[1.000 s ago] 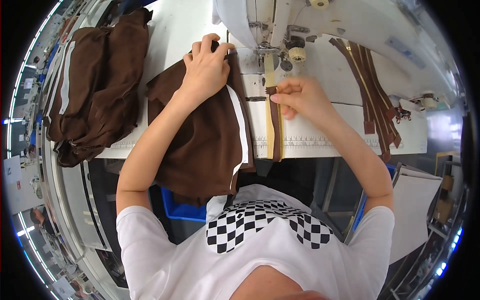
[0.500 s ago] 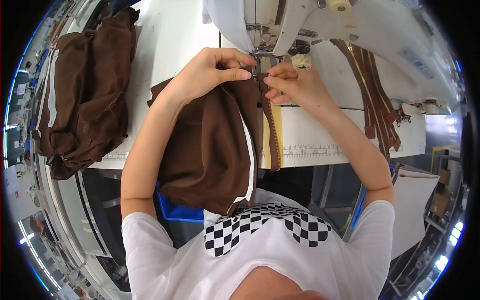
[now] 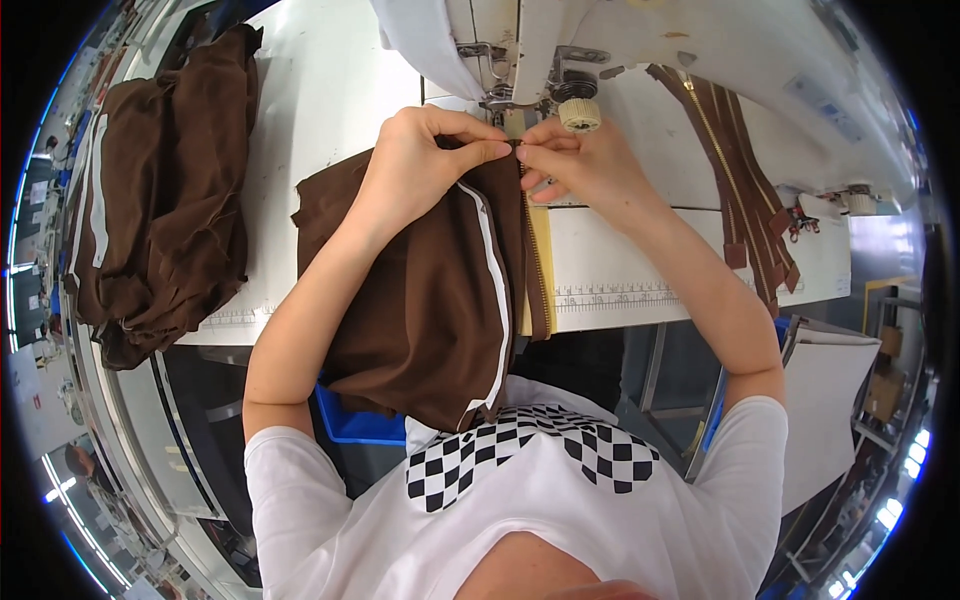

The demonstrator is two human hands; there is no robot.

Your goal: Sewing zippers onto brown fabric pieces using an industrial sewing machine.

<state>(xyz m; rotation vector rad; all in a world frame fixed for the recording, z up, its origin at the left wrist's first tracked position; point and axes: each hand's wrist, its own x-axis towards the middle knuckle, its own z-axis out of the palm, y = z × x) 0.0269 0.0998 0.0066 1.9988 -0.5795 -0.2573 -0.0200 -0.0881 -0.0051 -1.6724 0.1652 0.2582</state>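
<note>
My left hand (image 3: 428,160) pinches the upper edge of a brown fabric piece (image 3: 400,310) between thumb and index finger. That piece hangs over the table's front edge, with a white strip (image 3: 497,290) along its right side. Right beside it, my right hand (image 3: 590,165) pinches the top of a brown zipper (image 3: 539,270) with gold-coloured teeth. The zipper lies along the fabric's right edge, over a yellow band on the table. Both sets of fingertips nearly meet just in front of the sewing machine's needle area (image 3: 503,98).
A heap of brown fabric (image 3: 170,190) lies at the left of the white table (image 3: 630,260). Several brown zippers (image 3: 735,170) lie at the right, beside the machine (image 3: 740,60). A ruler strip (image 3: 600,298) runs along the front edge. Below hangs a blue bin (image 3: 352,418).
The fabric's top edge has come against the zipper, and my two hands have drawn closer together. The whole view has shifted slightly.
</note>
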